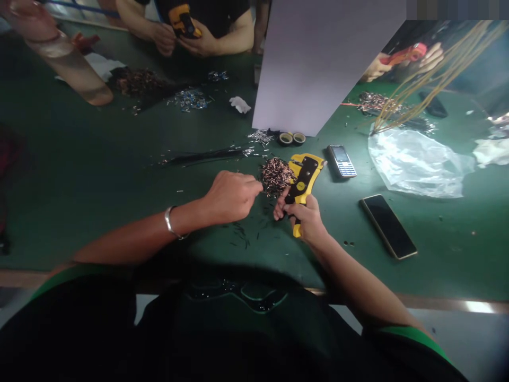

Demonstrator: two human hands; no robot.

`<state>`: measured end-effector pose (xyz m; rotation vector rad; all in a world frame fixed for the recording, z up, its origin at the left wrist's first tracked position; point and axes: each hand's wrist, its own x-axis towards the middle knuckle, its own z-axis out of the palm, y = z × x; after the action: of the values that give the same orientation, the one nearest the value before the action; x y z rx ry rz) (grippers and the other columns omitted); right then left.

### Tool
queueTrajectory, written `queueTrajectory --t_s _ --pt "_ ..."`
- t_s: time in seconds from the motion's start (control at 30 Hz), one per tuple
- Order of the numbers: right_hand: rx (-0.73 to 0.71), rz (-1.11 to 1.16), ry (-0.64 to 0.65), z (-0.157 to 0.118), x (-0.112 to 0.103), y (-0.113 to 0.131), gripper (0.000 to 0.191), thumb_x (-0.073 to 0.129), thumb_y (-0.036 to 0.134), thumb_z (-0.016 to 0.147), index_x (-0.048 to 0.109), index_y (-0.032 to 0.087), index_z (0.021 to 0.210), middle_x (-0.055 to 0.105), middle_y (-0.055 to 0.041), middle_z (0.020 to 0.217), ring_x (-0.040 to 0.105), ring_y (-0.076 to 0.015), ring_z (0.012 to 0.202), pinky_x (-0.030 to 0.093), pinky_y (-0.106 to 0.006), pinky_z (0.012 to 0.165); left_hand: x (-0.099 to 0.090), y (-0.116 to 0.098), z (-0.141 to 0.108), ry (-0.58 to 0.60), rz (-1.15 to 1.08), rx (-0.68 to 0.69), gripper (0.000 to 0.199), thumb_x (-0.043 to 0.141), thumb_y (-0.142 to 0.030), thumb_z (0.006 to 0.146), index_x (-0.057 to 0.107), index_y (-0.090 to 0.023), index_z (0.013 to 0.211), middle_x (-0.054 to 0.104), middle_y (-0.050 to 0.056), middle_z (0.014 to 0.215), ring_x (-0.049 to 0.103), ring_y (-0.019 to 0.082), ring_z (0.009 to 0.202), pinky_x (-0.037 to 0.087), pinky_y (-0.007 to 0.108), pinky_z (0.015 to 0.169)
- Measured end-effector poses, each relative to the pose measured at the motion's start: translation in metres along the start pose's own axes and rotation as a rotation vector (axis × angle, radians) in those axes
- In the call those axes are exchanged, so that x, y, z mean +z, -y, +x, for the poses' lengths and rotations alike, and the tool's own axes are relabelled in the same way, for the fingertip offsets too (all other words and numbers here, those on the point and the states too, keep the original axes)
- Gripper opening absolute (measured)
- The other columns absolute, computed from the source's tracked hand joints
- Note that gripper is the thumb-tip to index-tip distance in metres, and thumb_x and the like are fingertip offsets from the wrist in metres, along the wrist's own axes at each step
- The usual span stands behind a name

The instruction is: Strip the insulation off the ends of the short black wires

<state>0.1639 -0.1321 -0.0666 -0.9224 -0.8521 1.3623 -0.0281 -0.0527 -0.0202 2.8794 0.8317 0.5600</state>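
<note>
My right hand [308, 217] is wrapped round the handles of a yellow and black wire stripper [303, 180], its head pointing up and away from me. Just left of it, my left hand [236, 196] is closed, fingertips pinched together; whatever they hold is too small or hidden to name. A pile of short copper-tipped wire scraps [277, 175] lies between the pinched fingers and the stripper's head. Beyond my left hand stretches a bundle of thin black wires [207, 155]. Small silvery terminals [261, 137] lie past its right end.
Two rolls of tape [292, 139] sit by a tall pale panel [314, 63]. To the right are a keypad phone [342, 161], a smartphone [388, 226] and a clear plastic bag [421, 164]. Opposite, a co-worker's hands [199, 42] hold another yellow tool. A bottle [75, 69] stands at the left.
</note>
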Motion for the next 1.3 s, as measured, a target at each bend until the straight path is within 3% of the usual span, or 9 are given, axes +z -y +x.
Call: queueTrajectory --t_s 0.13,0.27,0.63,0.97,1.3 --pt "0.003 -0.033 0.043 -0.001 -0.002 -0.002 0.025 0.063 0.011 0.065 0.058 0.018 0.088 0.06 0.0015 0.071 0.057 -0.0152 0.057 0.049 -0.035 0.057 -0.001 0.01 0.003 -0.071 -0.051 -0.127 0.027 0.046 -0.019 0.086 0.071 -0.017 0.076 0.069 0.004 0.071 0.06 0.015 0.063 0.034 0.027 0.056" --pt "0.05 -0.059 0.07 -0.003 0.002 -0.004 0.032 0.063 0.01 0.061 0.06 0.018 0.092 0.065 -0.0003 0.077 0.06 -0.0169 0.061 0.05 -0.036 0.062 -0.001 0.012 0.005 -0.143 -0.078 -0.236 0.021 0.051 -0.017 0.079 0.068 -0.017 0.066 0.066 0.002 0.063 0.057 0.013 0.058 0.033 0.026 0.056" --pt "0.078 -0.079 0.119 -0.005 0.006 -0.004 0.033 0.062 0.011 0.061 0.059 0.018 0.094 0.062 0.0001 0.076 0.06 -0.0175 0.065 0.05 -0.038 0.067 0.003 0.01 0.007 -0.277 -0.197 -0.372 0.014 0.052 -0.013 0.068 0.057 -0.016 0.055 0.054 -0.002 0.052 0.047 0.01 0.05 0.031 0.025 0.052" --pt "0.133 -0.081 0.139 -0.007 0.011 -0.005 0.037 0.06 0.009 0.057 0.059 0.019 0.093 0.062 0.0011 0.075 0.06 -0.0167 0.064 0.049 -0.036 0.065 -0.002 0.007 0.008 -0.255 -0.308 -0.439 0.013 0.052 -0.014 0.067 0.06 -0.017 0.058 0.057 -0.001 0.053 0.047 0.01 0.051 0.032 0.025 0.051" --pt "0.13 -0.09 0.149 -0.008 0.009 -0.006 0.037 0.062 0.009 0.06 0.06 0.018 0.096 0.064 0.0001 0.078 0.061 -0.0171 0.066 0.049 -0.036 0.067 -0.005 -0.003 0.008 -0.201 -0.338 -0.399 0.015 0.051 -0.013 0.068 0.061 -0.017 0.057 0.057 -0.001 0.053 0.046 0.009 0.05 0.032 0.025 0.051"
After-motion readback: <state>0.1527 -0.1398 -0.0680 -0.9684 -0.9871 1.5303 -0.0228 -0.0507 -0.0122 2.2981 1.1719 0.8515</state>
